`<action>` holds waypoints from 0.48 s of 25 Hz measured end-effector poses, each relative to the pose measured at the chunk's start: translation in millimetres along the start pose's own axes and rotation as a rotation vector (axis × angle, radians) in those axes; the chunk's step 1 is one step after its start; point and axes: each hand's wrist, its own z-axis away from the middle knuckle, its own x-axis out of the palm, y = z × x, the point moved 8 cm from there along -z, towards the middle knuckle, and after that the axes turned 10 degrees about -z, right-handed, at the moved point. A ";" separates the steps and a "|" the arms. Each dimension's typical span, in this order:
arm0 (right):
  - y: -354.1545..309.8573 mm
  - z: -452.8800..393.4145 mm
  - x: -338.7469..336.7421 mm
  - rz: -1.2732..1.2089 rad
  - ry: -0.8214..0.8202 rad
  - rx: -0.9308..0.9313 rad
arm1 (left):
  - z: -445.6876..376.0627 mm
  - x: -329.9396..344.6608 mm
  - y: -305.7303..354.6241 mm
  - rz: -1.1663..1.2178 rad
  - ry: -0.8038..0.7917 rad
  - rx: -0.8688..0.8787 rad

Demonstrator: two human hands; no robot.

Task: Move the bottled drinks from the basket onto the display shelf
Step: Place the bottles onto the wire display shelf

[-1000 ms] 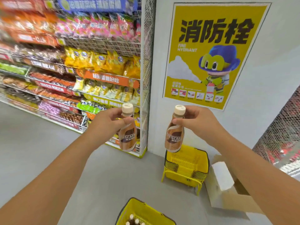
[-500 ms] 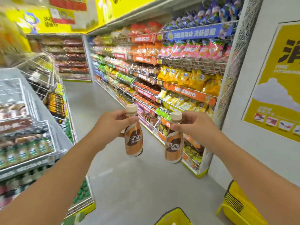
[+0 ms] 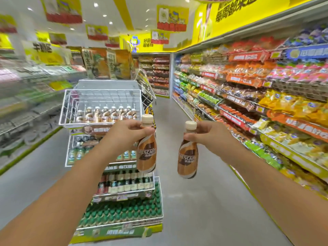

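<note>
My left hand (image 3: 124,132) grips a brown Nescafe coffee bottle (image 3: 147,153) by its neck, just under the cream cap. My right hand (image 3: 206,134) holds a second brown coffee bottle (image 3: 187,160) the same way. Both bottles hang upright at chest height, a little apart. Ahead on the left stands a tiered wire display shelf (image 3: 67,107); its top wire tier holds a row of the same coffee bottles (image 3: 106,114) along its back. The basket is out of view.
Lower tiers of the display carry green-capped bottles (image 3: 124,210) and dark bottles (image 3: 124,183). A long snack shelf (image 3: 248,107) lines the right side of the aisle. Grey floor (image 3: 195,201) runs between them. Blurred racks stand at the far left.
The view has swung left from the poster wall and yellow baskets to face down the aisle; the wire display shelf now stands in front. Both hands still hold their bottles.
</note>
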 end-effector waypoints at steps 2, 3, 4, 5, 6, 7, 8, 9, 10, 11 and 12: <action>-6.0 -34.2 57.7 -0.023 -0.046 -0.012 | -18.1 -53.1 -25.3 -0.047 0.050 0.002; -10.6 -48.8 82.4 -0.029 -0.068 -0.020 | -27.0 -76.6 -36.4 -0.061 0.072 0.003; -13.3 -64.9 105.4 -0.036 -0.083 -0.028 | -35.4 -99.8 -47.2 -0.067 0.094 0.002; -16.4 -79.1 125.2 -0.040 -0.091 -0.035 | -43.4 -120.5 -57.7 -0.069 0.109 -0.004; -18.8 -95.3 144.2 -0.048 -0.097 -0.044 | -52.5 -140.0 -68.5 -0.073 0.115 -0.014; -20.5 -108.3 159.1 -0.052 -0.097 -0.051 | -60.6 -155.6 -78.2 -0.080 0.116 -0.025; -22.2 -124.7 175.7 -0.057 -0.097 -0.063 | -69.8 -173.1 -88.6 -0.087 0.122 -0.039; -24.6 -141.2 191.2 -0.059 -0.091 -0.071 | -80.0 -191.1 -99.0 -0.090 0.133 -0.051; -24.1 -155.7 202.8 -0.054 -0.085 -0.072 | -89.7 -205.0 -109.0 -0.086 0.144 -0.071; -21.7 -173.0 216.2 -0.046 -0.089 -0.072 | -100.9 -220.1 -120.2 -0.083 0.156 -0.090; -17.8 -188.7 226.8 -0.031 -0.098 -0.071 | -111.9 -231.9 -131.0 -0.086 0.165 -0.104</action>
